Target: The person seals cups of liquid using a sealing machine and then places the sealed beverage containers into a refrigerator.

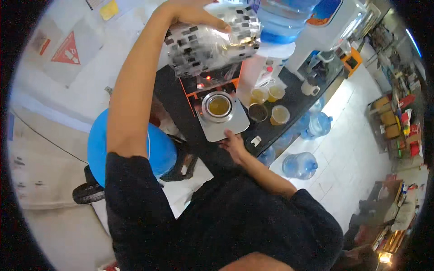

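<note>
A metal tray (218,127) sticks out from the front of a cup sealing machine (208,84) with orange trim and red lights. In its round ring (204,107) sits a cup of yellowish liquid (219,107). My right hand (234,145) holds the tray's near edge, thumb on top and fingers below. My left hand (195,15) lies over the clear, dark-patterned film (193,47) at the top of the machine; its fingers are partly hidden and cut off by the picture's edge. Several cups of yellowish drink (280,115) and a darker cup (258,112) stand right of the tray.
A blue drum (162,152) stands at the left below the black counter (217,157). A large water bottle (288,20) sits upside down on a dispenser behind the cups. A white mug (310,87) is on the counter. Several water bottles (300,165) lie or stand on the tiled floor.
</note>
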`<state>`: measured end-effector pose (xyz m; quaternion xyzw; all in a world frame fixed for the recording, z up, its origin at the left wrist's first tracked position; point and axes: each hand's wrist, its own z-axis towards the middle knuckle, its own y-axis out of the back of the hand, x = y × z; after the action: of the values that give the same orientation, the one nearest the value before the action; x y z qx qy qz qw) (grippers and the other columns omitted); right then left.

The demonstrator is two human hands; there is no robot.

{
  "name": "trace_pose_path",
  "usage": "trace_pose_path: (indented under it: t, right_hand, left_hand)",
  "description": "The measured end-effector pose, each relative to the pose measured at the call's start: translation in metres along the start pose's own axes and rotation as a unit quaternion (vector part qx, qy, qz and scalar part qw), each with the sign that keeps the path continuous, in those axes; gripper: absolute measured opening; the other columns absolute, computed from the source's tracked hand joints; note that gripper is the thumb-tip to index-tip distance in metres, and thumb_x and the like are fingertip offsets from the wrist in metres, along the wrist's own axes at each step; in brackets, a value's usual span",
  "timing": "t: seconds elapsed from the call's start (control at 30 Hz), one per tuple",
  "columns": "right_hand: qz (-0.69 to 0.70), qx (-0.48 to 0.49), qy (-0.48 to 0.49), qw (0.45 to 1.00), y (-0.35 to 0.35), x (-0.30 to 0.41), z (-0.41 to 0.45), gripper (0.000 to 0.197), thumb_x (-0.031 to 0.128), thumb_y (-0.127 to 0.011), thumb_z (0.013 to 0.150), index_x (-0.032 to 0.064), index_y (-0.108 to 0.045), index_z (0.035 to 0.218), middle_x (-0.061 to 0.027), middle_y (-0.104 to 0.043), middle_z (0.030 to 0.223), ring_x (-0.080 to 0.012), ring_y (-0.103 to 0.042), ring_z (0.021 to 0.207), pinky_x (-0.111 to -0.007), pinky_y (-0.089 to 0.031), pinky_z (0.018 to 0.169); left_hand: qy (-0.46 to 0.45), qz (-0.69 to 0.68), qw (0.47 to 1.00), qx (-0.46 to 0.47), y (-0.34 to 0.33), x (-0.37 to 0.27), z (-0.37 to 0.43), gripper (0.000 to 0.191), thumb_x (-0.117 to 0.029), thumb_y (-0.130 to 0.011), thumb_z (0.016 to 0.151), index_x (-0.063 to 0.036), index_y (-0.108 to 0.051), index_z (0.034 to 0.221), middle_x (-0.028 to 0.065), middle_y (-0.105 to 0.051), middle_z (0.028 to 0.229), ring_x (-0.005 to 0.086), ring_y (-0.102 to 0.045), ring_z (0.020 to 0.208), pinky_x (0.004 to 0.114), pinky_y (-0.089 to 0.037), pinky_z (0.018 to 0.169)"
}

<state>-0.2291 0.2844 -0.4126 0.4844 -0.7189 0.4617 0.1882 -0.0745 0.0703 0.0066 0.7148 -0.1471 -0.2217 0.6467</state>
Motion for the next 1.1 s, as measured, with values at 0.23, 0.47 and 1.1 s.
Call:
trace_pose_path:
  t: [0.23, 0.47, 1.1]
  right_hand:
    - [-0.010, 0.041, -0.003, 0.999, -0.017, 0.004, -0.021, 0.038, 0.017, -0.057, 0.099, 0.0106, -0.034, 0.128, -0.0085, -0.062, 0.112, -0.0237, -0.067, 0.098, -0.038, -0.054, 0.080]
    - [-0.037, 0.037, 0.007, 0.999, 0.012, -0.010, -0.004, 0.033, 0.025, -0.062, 0.098, 0.0090, -0.047, 0.122, -0.0073, -0.063, 0.114, -0.0215, -0.065, 0.104, -0.037, -0.052, 0.086]
    - [-0.309, 0.194, -0.070, 0.928, -0.053, 0.110, 0.134, 0.043, 0.037, -0.061, 0.096, 0.0020, -0.053, 0.119, -0.0122, -0.068, 0.100, -0.0256, -0.067, 0.094, -0.040, -0.052, 0.080]
  left_hand:
    - [0.045, -0.242, 0.968, 0.049, -0.013, 0.058, 0.035, 0.105, -0.079, -0.075, 0.058, -0.0060, -0.060, 0.132, 0.0170, -0.059, 0.135, 0.0308, -0.060, 0.118, 0.039, -0.047, 0.099]
    - [-0.010, 0.125, 0.951, -0.283, -0.037, -0.045, -0.026, 0.134, -0.091, -0.068, 0.043, -0.0135, -0.041, 0.149, 0.0255, -0.059, 0.129, 0.0377, -0.059, 0.119, 0.045, -0.044, 0.105]
    - [-0.038, -0.094, 0.969, 0.225, -0.005, 0.011, 0.058, 0.091, -0.073, -0.074, 0.064, -0.0423, -0.045, 0.145, 0.0113, -0.037, 0.156, 0.0289, -0.031, 0.146, 0.043, -0.022, 0.118]
